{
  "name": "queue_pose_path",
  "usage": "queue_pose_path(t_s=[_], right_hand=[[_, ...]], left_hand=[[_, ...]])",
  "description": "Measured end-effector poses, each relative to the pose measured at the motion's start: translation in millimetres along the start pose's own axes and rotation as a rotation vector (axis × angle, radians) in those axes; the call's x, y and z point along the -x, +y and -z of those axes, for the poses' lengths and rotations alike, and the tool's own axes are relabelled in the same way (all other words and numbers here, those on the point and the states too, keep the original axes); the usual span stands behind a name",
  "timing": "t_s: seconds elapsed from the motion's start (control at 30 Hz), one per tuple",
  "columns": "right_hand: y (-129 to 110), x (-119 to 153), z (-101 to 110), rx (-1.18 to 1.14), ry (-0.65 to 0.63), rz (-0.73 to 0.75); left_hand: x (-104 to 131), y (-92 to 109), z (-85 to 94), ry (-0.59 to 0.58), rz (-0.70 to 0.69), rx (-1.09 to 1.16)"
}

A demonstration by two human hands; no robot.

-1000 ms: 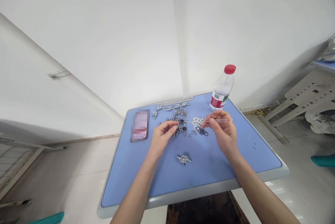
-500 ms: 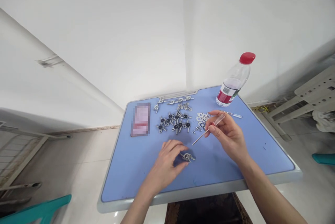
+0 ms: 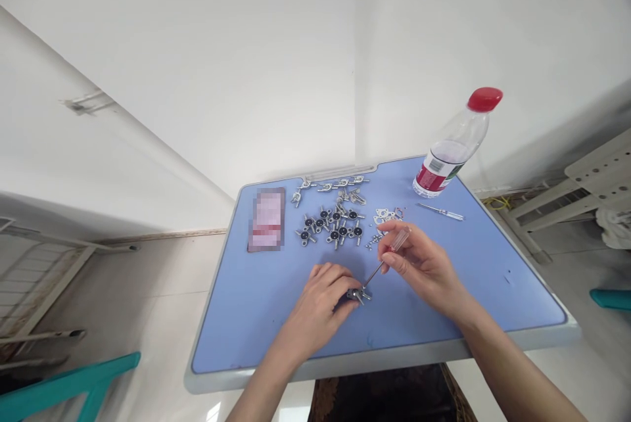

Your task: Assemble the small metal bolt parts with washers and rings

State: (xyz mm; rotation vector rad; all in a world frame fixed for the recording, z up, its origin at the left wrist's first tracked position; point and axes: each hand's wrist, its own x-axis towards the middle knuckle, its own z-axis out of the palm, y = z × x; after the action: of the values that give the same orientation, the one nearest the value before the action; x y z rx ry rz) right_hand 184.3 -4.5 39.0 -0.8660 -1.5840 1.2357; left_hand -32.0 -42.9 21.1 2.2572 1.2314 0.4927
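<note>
Thumb and fingers of my left hand [image 3: 325,300] close round a small metal fitting [image 3: 363,297] on the blue tabletop [image 3: 236,317]. A screwdriver [image 3: 398,240] with a clear and red handle is held in my right hand [image 3: 419,264], its shaft slanting down to the left. The screwdriver tip is at the fitting, by its upper edge. Behind my hands lie several metal parts with black discs [image 3: 344,231]. Flat metal plates [image 3: 382,215] and tiny screws [image 3: 375,238] lie beyond my right hand, partly covered by it.
A bottle with a red cap [image 3: 441,162] stands at the back right, with a second screwdriver [image 3: 444,212] before it. A blurred pinkish rectangular item [image 3: 267,218] lies at the left. More metal fittings [image 3: 345,183] line the back edge.
My left fingers have closed on the fitting, which they were spread around before. My right hand has moved down and left, bringing the screwdriver tip to the fitting. The view has shifted slightly.
</note>
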Motion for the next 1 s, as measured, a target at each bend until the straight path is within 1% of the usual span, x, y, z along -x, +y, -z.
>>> queue_pose_path(t_s=[0.13,0.37,0.63,0.83,1.0], right_hand=[[0,0,0,0.037,-0.014,-0.011],[0,1,-2,0.033,-0.036,-0.033],[2,2,-2,0.068,-0.062,-0.058],[3,1,-1,0.083,-0.058,-0.045],[2,1,-1,0.077,-0.066,-0.049]], left_hand=[[0,-1,-2.6,0.019,0.01,0.025],[1,-3,-6.8,0.031,0.047,0.143],[1,-2,-9.1,0.068,0.084,0.191],[0,-2,-11.5,0.074,0.11,0.216],[-1,-1,-14.0,0.113,0.128,0.227]])
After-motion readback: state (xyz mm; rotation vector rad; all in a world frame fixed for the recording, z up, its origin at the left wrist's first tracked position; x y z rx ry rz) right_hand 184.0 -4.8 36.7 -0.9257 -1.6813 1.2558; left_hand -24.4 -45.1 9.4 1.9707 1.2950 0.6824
